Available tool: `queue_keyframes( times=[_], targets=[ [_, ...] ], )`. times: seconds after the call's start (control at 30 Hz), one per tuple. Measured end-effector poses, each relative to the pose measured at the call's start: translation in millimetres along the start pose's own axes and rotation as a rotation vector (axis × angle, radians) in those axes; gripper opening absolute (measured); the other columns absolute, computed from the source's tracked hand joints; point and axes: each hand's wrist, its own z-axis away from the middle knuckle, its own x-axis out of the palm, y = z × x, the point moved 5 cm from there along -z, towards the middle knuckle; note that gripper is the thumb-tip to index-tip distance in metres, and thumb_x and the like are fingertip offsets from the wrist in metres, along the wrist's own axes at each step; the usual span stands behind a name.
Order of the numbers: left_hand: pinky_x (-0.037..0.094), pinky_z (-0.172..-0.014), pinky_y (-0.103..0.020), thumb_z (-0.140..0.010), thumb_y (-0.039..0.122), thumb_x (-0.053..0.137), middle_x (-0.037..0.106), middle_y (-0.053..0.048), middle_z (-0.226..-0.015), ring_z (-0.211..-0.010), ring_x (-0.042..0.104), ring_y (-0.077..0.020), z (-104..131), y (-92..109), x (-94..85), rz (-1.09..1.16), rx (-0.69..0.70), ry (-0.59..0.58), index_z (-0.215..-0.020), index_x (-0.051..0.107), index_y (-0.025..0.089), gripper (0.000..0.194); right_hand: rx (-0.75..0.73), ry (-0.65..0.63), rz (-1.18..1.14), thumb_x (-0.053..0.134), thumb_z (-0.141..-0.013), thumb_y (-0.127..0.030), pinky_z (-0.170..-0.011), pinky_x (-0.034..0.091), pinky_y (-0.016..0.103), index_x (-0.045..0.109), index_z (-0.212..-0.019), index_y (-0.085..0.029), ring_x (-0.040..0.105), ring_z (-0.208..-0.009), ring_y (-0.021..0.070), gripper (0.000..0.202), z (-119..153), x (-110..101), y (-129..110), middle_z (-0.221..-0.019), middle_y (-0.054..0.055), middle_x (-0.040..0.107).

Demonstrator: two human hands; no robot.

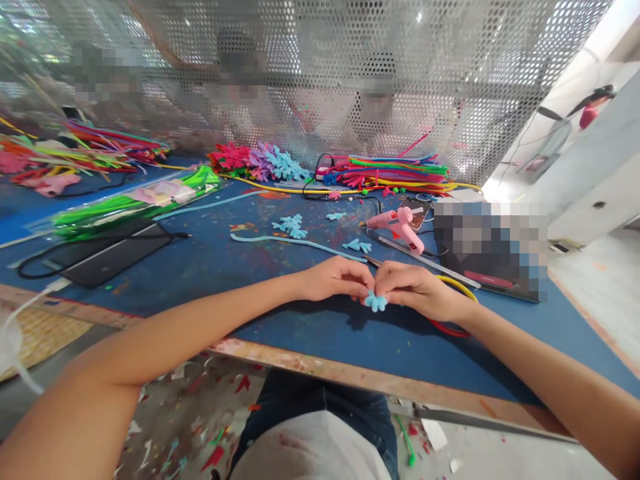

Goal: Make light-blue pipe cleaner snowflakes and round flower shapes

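Note:
Between my fingertips, above the near part of the blue table, is a light-blue pipe-cleaner flower [376,301] with short looped petals. My left hand [336,279] pinches it from the left, and my right hand [417,287] pinches it from the right. Just beyond them lies a loose light-blue pipe cleaner [295,241]. Scissors, partly covered by my right hand, show a blade tip [371,260] and yellow-red handles [460,288]. Several more light-blue shaped pieces [291,226] rest farther back.
A pink glue gun [399,225] stands right of centre, by a metal ruler [430,262]. Bundles of coloured pipe cleaners [390,172] and finished-looking pieces [260,162] line the perforated metal screen [320,80]. A black power bank [117,252] with cables lies left.

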Motion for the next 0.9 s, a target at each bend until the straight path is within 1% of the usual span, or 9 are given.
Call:
queue_keyframes(
  times=[0.1,0.17,0.27,0.4,0.5,0.6,0.67,0.8,0.9],
  targets=[
    [0.047,-0.066,-0.022,-0.074,0.035,0.063,0.063,-0.004,-0.073,-0.067,0.059,-0.0124,1.7,-1.3,-2.1,-0.069,0.007,0.071,-0.079,0.066,0.013,0.022,0.009,-0.026,0.056,0.048,-0.087,-0.029,-0.075,0.045,0.025,0.065,-0.091,-0.017,0.055,-0.081,0.0129,0.022,1.4,1.6,1.5,-0.087,0.007,0.058],
    [0.046,-0.068,-0.022,-0.074,0.036,0.063,0.064,-0.005,-0.076,-0.069,0.059,-0.0130,2.5,0.8,-2.6,-0.168,0.059,0.096,-0.079,0.068,0.014,0.022,0.006,-0.040,0.098,0.047,-0.087,-0.031,-0.074,0.045,0.025,0.066,-0.091,-0.017,0.056,-0.080,0.0130,0.023,2.6,2.8,3.4,-0.087,0.007,0.058],
    [0.045,-0.071,-0.022,-0.075,0.036,0.062,0.066,-0.006,-0.078,-0.072,0.060,-0.0137,3.3,4.9,-0.8,-0.312,0.150,0.068,-0.077,0.069,0.017,0.021,-0.027,-0.076,0.154,0.046,-0.088,-0.030,-0.071,0.045,0.024,0.066,-0.092,-0.017,0.056,-0.078,0.0127,0.024,3.9,5.8,5.3,-0.086,0.007,0.058],
    [0.044,-0.074,-0.021,-0.077,0.034,0.059,0.067,-0.006,-0.079,-0.075,0.061,-0.0139,3.7,5.3,0.1,-0.417,0.222,0.032,-0.079,0.070,0.020,0.018,-0.044,-0.115,0.214,0.045,-0.088,-0.029,-0.071,0.045,0.024,0.066,-0.093,-0.018,0.057,-0.079,0.0127,0.024,3.9,9.5,7.3,-0.086,0.007,0.058],
    [0.044,-0.075,-0.021,-0.080,0.030,0.057,0.068,-0.006,-0.081,-0.077,0.062,-0.0135,4.9,4.6,0.7,-0.486,0.292,0.017,-0.082,0.070,0.021,0.016,-0.024,-0.120,0.213,0.045,-0.089,-0.029,-0.072,0.045,0.024,0.065,-0.093,-0.018,0.057,-0.080,0.0131,0.024,3.2,10.3,8.9,-0.087,0.008,0.059],
    [0.044,-0.077,-0.021,-0.082,0.030,0.054,0.068,-0.007,-0.084,-0.080,0.062,-0.0139,7.0,5.1,-1.1,-0.516,0.342,0.076,-0.084,0.069,0.021,0.017,0.001,-0.084,0.208,0.047,-0.087,-0.029,-0.073,0.044,0.025,0.064,-0.092,-0.017,0.056,-0.081,0.0135,0.022,2.4,8.4,10.6,-0.087,0.007,0.059],
    [0.045,-0.079,-0.023,-0.082,0.031,0.054,0.068,-0.007,-0.085,-0.082,0.062,-0.0146,8.7,6.3,-0.4,-0.522,0.355,0.094,-0.084,0.069,0.023,0.017,0.012,-0.082,0.184,0.048,-0.087,-0.029,-0.074,0.044,0.025,0.064,-0.091,-0.017,0.056,-0.081,0.0134,0.021,1.9,8.1,11.2,-0.086,0.007,0.060],
    [0.044,-0.083,-0.026,-0.082,0.028,0.053,0.069,-0.007,-0.087,-0.086,0.062,-0.0158,12.9,12.1,5.8,-0.553,0.384,0.056,-0.086,0.070,0.025,0.017,0.039,-0.145,0.106,0.050,-0.086,-0.029,-0.072,0.043,0.024,0.064,-0.087,-0.015,0.056,-0.077,0.0122,0.019,1.2,10.1,8.7,-0.083,0.005,0.060],
    [0.045,-0.084,-0.026,-0.083,0.026,0.051,0.069,-0.006,-0.088,-0.087,0.063,-0.0161,16.2,18.3,10.2,-0.556,0.439,0.021,-0.092,0.069,0.028,0.021,0.084,-0.179,0.041,0.051,-0.085,-0.029,-0.069,0.042,0.022,0.064,-0.084,-0.014,0.054,-0.075,0.0111,0.019,0.8,10.1,4.1,-0.080,0.004,0.059]
  ],
)
